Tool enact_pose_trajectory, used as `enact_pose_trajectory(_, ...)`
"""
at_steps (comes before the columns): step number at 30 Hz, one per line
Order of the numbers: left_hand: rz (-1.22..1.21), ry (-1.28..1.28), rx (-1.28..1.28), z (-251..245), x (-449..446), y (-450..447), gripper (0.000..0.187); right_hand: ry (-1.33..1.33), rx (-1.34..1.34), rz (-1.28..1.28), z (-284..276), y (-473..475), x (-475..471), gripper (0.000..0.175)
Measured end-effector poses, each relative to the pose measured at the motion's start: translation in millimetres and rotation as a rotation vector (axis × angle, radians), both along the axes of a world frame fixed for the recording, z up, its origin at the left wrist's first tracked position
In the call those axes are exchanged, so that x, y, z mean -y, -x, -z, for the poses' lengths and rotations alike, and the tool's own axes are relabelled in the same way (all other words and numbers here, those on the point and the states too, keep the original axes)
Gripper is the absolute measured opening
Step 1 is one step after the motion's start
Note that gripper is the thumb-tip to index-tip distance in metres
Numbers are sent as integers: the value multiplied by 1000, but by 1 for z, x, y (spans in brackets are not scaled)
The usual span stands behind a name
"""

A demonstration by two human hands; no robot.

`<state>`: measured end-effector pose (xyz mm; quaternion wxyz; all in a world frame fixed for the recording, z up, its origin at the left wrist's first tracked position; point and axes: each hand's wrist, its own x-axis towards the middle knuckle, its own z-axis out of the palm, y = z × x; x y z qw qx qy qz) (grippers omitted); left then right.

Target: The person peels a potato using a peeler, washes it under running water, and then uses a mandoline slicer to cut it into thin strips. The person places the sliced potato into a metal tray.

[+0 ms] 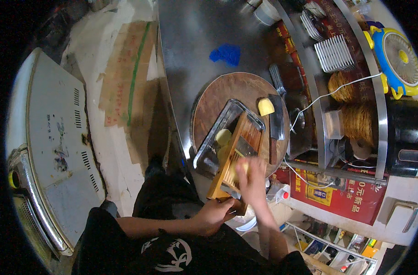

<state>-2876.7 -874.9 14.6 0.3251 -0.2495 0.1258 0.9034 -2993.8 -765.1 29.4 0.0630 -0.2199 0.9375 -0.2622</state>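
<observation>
My left hand (214,215) grips the lower end of a wooden slicer board (216,178), which slants with its upper end over a metal tray (209,141). Blurred by motion, my right hand (252,175) presses a pale yellow, peeled piece (239,171), perhaps potato, on the slicer below its metal blade plate (245,147). Round pale slices (223,136) lie in the tray. Beneath the tray is a round wooden chopping block (209,103). On its right side, a cleaver (277,118) lies beside a cut yellow chunk (266,107).
A crumpled blue cloth or bag (226,55) lies on the metal counter (185,44). Right of the block stand a metal rack (277,79) and a shelf (382,137) with a yellow-blue fan (401,56). A white cable (336,91) hangs across the shelf. Cardboard (123,75) covers the floor at left.
</observation>
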Motion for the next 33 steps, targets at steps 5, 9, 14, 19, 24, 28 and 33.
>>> enact_pose_trajectory(5, -2, 57, 91, -3, -12, 1, 32, -120, -121, 74, 38, 95, -9, 19)
enact_pose_trajectory(9, -44, 51, 75, 1, -7, 2, 31, -101, -145, -10, 24, 59, -3, 21)
enact_pose_trajectory(14, -36, 98, -37, 14, -10, -3, 29, -109, -85, 16, -9, -15, 13, 20)
enact_pose_trajectory(19, -45, 49, 77, -2, -9, 2, 29, -196, -192, 98, 42, 86, -9, 25)
enact_pose_trajectory(24, -50, 10, 49, 2, -5, 3, 31, -153, -149, -34, 16, 30, 2, 26)
enact_pose_trajectory(28, 69, 372, -386, 18, -7, -7, 33, -155, -85, 20, -7, -11, 19, 26)
enact_pose_trajectory(33, 15, 29, 43, -5, -1, 2, 31, -290, -145, 95, 54, 97, -6, 29)
